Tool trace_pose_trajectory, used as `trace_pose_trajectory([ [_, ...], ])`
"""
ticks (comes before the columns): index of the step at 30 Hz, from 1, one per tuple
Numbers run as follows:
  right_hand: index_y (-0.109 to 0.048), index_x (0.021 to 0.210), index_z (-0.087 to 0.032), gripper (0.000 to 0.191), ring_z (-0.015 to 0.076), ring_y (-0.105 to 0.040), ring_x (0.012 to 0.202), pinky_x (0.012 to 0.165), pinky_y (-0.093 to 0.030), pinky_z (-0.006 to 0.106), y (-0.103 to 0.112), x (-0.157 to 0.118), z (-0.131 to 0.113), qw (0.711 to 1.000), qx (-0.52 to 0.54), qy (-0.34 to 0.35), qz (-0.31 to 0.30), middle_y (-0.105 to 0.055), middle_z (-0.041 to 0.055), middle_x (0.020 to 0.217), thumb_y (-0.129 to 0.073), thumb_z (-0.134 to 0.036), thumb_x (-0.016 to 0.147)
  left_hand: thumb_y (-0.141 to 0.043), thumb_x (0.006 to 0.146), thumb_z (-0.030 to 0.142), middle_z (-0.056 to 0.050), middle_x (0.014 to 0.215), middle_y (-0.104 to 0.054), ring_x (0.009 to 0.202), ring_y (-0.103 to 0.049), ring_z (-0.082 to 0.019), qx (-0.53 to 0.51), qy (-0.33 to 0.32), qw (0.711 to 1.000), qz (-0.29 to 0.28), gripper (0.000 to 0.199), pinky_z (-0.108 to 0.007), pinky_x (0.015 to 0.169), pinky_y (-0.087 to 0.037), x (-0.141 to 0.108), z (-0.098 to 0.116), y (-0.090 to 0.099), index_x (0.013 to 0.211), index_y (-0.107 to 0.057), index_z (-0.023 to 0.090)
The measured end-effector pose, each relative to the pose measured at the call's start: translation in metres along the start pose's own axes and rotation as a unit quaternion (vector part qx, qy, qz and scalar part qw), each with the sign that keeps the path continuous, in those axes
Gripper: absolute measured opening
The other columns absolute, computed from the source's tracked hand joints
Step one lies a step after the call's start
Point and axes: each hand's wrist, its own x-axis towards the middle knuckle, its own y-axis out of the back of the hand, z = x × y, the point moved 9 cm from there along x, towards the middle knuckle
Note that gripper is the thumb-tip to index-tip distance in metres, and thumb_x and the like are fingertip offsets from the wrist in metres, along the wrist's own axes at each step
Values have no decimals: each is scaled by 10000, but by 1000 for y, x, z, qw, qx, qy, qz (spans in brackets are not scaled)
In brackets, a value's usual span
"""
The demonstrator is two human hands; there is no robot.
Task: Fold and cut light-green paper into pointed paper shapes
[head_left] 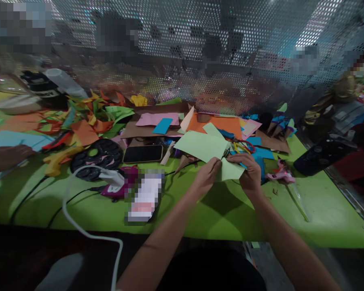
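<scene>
Pale green paper (202,144) is pinched between my two hands, just above the green tabletop (321,210). My left hand (208,171) grips it near its lower middle, fingers closed. A smaller pale green flap (230,171) hangs below, with my right hand (249,169) closed on its right side. A small dark object shows between my hands, too hidden to name. Just behind my right hand lie scissors with red and yellow handles (244,146), near blue paper pieces (263,153).
Left of my hands lie a black phone (143,154), a lit phone (146,196), a purple glue gun (118,188), a black round tray (101,159) and a yellow glue gun (59,161). A pink glue gun (281,176) sits right. Another person's hand (10,155) is far left.
</scene>
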Motion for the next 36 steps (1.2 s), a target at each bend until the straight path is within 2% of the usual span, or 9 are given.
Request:
trace_pose_trajectory([
  [4, -775, 905, -279, 144, 245, -662, 931, 880, -463, 404, 0, 0, -3, 999, -25, 33, 2, -753, 53, 935, -641, -259, 857, -407, 974, 392, 22, 733, -428, 715, -422, -146, -41, 0, 999, -7, 280, -271, 634, -337, 2, -2, -1, 760, -413, 212],
  [11, -756, 1050, -308, 201, 235, -671, 979, 886, -441, 414, -10, -2, -15, 991, -82, 103, -37, -755, 30, 1053, -672, -273, 871, -454, 926, 406, 7, 761, -477, 734, -432, -154, -115, 10, 993, 39, 251, -277, 667, -347, 5, -6, 8, 778, -456, 203],
  [17, -761, 1040, -323, 404, 233, -654, 989, 881, -442, 422, -9, -5, -20, 984, -116, 131, -31, -755, 11, 1073, -596, -25, 821, -554, 865, 417, 2, 767, -536, 740, -472, -155, -169, 28, 984, 53, 236, -270, 685, -380, 5, -10, 11, 822, -562, 186],
  [19, -765, 1035, -314, 473, 239, -640, 997, 881, -442, 428, -12, -6, -19, 982, -125, 132, -43, -754, 10, 1086, -558, 31, 787, -597, 842, 437, -7, 800, -572, 769, -509, -159, -212, 29, 976, 52, 275, -264, 696, -395, 5, -12, 10, 920, -603, 174],
  [23, -768, 1027, -316, 504, 243, -626, 996, 874, -444, 426, -13, -6, -18, 982, -126, 132, -50, -754, 9, 1093, -535, 50, 770, -675, 805, 472, 8, 781, -587, 731, -535, -140, -290, 21, 956, 38, 529, -235, 664, -394, 5, -13, 6, 1236, -570, 183],
  [26, -763, 1030, -314, 383, 244, -637, 994, 885, -438, 426, -11, -3, -18, 985, -108, 124, -54, -755, 14, 1088, -587, -43, 823, -702, 787, 475, 1, 768, -597, 694, -524, -128, -300, 22, 953, 34, 469, -224, 622, -379, 5, -13, 7, 1146, -632, 180],
  [30, -754, 1012, -289, 191, 249, -637, 940, 850, -447, 409, -2, 3, -9, 996, -63, 58, -40, -761, 26, 998, -671, -249, 845, -710, 786, 420, 0, 763, -597, 684, -506, -122, -276, 22, 959, 54, 312, -219, 597, -367, 6, -12, 13, 998, -669, 195],
  [33, -759, 919, -259, 156, 244, -617, 883, 798, -454, 382, 3, 4, 17, 998, -5, -65, -22, -741, 31, 909, -728, -330, 784, -709, 782, 375, 6, 756, -588, 689, -501, -120, -271, 17, 959, 80, 246, -215, 603, -374, 7, -12, 18, 946, -660, 198],
  [36, -740, 807, -225, 174, 199, -585, 757, 704, -445, 329, 0, -1, 45, 977, 107, -183, -6, -697, 13, 797, -782, -355, 699, -729, 758, 357, -7, 802, -616, 743, -529, -130, -273, 7, 958, 92, 230, -221, 649, -404, 9, -12, 20, 890, -647, 188],
])
